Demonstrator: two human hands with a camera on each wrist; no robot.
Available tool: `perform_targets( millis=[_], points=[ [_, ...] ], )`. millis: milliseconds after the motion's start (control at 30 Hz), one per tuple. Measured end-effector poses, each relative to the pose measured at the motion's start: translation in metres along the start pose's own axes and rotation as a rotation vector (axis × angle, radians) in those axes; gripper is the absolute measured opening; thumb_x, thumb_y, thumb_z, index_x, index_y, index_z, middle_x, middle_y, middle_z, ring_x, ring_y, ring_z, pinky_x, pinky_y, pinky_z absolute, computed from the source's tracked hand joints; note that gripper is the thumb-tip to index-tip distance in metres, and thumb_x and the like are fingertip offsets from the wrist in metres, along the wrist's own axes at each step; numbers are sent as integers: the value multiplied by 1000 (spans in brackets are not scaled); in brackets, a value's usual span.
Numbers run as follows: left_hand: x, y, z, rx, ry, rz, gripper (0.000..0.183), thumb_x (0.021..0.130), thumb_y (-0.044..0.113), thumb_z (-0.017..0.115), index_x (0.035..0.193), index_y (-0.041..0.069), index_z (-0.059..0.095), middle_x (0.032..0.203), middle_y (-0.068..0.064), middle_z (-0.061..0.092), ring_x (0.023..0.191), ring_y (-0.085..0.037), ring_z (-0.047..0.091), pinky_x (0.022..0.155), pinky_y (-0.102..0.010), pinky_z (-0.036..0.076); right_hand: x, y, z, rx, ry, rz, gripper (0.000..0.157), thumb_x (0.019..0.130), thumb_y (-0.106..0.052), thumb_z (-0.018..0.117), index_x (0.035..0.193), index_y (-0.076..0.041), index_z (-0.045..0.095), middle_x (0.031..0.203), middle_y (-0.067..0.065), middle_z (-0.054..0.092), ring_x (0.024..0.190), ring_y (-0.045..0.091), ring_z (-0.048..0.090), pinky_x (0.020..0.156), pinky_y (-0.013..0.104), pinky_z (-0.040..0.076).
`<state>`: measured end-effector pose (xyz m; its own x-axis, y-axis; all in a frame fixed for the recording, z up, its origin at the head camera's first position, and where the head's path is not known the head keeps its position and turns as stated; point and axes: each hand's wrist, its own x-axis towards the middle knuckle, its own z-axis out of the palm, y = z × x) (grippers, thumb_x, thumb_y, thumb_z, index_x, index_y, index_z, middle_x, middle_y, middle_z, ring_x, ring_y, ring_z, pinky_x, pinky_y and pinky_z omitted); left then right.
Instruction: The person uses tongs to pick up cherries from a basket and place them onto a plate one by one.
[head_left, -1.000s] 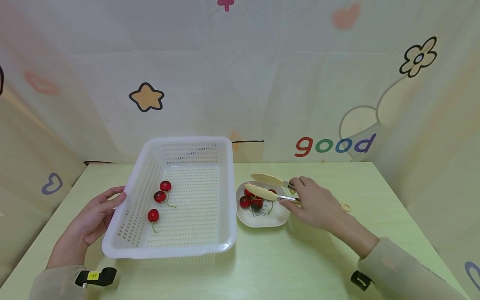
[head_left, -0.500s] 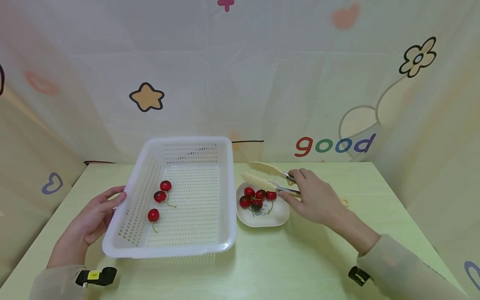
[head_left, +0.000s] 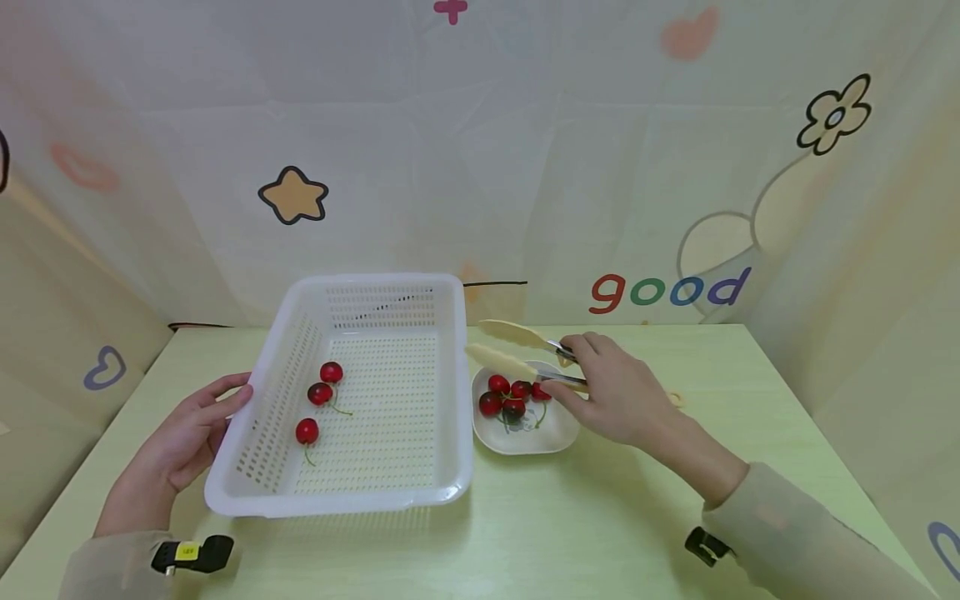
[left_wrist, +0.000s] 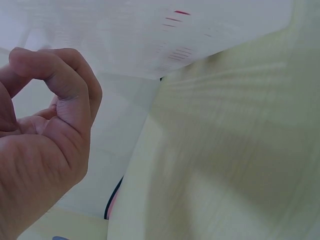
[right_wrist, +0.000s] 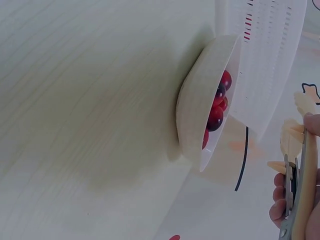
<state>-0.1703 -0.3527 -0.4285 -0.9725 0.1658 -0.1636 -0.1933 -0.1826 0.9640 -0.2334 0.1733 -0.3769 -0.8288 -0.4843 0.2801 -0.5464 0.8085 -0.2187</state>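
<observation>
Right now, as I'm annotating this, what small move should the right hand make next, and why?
Probably move the right hand left, bringing the tongs over the basket: they look open and empty, their tips point that way, and three cherries lie inside.

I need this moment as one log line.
left hand: holds basket; right hand: holds open tongs near plate; basket: three cherries; plate: five cherries

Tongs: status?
Right hand holds tongs, spread open, nothing gripped. Left hand holds basket. Five cherries visible on plate, three in basket. Possible obstacle: basket, close by tongs.
</observation>
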Motion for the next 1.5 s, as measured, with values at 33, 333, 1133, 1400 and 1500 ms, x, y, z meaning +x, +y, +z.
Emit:
perform_targets(
  millis=[33, 333, 1133, 1400, 1500],
  points=[
    [0, 0, 0, -1, 0, 0, 20, 110, 19, 49, 123, 30, 60, 111, 3, 73, 93, -21, 74, 77, -40, 62, 1, -1, 0, 1, -2, -1, 60, 97, -50, 67, 130, -2, 58, 114, 10, 62, 93, 23, 56, 69, 40, 56],
    [1, -2, 0, 23, 26, -13, 20, 110, 21, 50, 122, 32, 62, 110, 4, 73, 92, -20, 74, 77, -39, 62, 3, -8, 0, 14, -35, -11, 58, 97, -52, 67, 130, -4, 59, 113, 8, 62, 91, 22, 56, 70, 40, 57],
    [1, -1, -3, 14, 16, -16, 21, 110, 18, 49, 125, 31, 58, 112, 4, 72, 94, -21, 74, 78, -41, 62, 23, -43, 5, -59, -86, -199, 53, 96, -49, 68, 126, -6, 61, 107, 4, 61, 91, 17, 57, 60, 29, 51],
    [2, -1, -4, 17, 16, -18, 21, 110, 18, 49, 124, 31, 59, 112, 4, 72, 94, -21, 74, 78, -41, 62, 29, -51, 8, -86, -93, -229, 54, 97, -50, 66, 128, -5, 61, 110, 5, 62, 97, 20, 59, 62, 31, 52],
    [2, -1, -4, 16, 12, -17, 21, 110, 18, 49, 124, 31, 59, 112, 4, 72, 94, -20, 74, 78, -41, 62, 30, -53, 10, -77, -81, -251, 54, 97, -51, 65, 127, -6, 61, 111, 4, 62, 101, 21, 60, 62, 32, 51]
  ],
)
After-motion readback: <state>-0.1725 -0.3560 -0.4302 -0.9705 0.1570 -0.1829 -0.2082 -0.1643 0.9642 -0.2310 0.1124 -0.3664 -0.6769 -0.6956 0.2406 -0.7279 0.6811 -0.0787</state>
